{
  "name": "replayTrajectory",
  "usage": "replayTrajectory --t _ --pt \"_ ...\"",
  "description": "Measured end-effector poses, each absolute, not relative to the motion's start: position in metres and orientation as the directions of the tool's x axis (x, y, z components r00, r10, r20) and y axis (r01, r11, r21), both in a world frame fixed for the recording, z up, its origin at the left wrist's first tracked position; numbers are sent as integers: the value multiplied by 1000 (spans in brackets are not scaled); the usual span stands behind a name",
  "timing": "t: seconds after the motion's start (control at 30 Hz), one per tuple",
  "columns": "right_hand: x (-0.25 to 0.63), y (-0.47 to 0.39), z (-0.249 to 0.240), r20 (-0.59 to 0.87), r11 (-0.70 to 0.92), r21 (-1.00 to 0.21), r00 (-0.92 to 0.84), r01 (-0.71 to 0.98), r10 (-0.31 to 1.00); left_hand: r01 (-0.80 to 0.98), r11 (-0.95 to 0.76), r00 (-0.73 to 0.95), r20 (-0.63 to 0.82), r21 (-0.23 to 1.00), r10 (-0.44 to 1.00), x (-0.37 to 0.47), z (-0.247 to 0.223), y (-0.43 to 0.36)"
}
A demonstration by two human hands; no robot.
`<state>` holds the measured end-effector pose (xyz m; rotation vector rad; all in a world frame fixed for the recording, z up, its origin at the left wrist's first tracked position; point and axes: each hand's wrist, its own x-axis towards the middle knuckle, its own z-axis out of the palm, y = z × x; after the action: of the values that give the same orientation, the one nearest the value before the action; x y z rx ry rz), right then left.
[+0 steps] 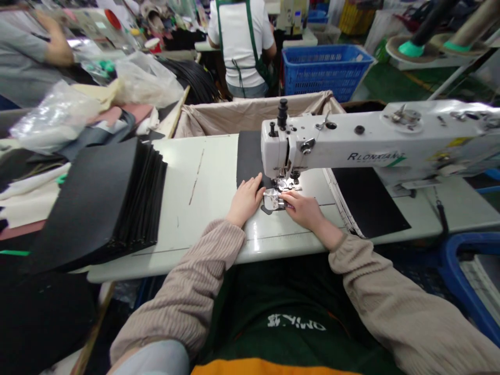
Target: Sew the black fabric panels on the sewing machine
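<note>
A white sewing machine (344, 140) stands on the pale table (211, 208), its head above a metal plate. Under the head and to its left lies a dark sheet (249, 156). My left hand (247, 200) rests on the near edge of that sheet, fingers spread and pointing to the machine's foot. Beside the metal plate, my right hand (302, 209) has its fingers pressed together at the plate's right side; whatever is between them is too small to make out. A small dark tab (266, 210) sticks out at the plate's near left.
A thick stack of black sheets (101, 192) stands on the left. More black sheets (369, 200) lie right, under the machine arm. Behind the table are a cloth-lined bin (219, 119), a blue basket (326, 67) and a person in a white shirt (246, 47). Another person's arm shows upper left.
</note>
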<state>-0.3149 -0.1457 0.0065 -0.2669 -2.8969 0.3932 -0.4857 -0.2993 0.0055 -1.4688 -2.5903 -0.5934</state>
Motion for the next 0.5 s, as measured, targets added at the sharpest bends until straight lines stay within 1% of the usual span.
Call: replayTrajectory --t 0.13,0.2,0.23,0.3,0.37,0.43,0.5 --pt "-311 -148 10 174 955 -254 -963 157 204 690 710 -713 297 138 635 -477 20 -330" --pt "-310 -148 11 172 957 -243 -964 159 203 625 772 -763 300 116 572 -468 22 -362" --pt "-310 -148 11 174 957 -240 -963 163 208 601 790 -780 307 124 546 -462 21 -381" --pt "-309 -148 11 181 953 -246 -957 177 225 592 790 -789 317 158 527 -448 17 -422" --pt "-307 -148 11 204 940 -282 -945 192 254 618 753 -781 290 226 553 -435 14 -463" --pt "-303 -146 12 251 913 -353 -919 206 305 670 668 -738 203 323 643 -427 13 -497" --pt "-293 -145 13 303 873 -433 -875 226 377 706 564 -657 98 428 748 -423 15 -519"
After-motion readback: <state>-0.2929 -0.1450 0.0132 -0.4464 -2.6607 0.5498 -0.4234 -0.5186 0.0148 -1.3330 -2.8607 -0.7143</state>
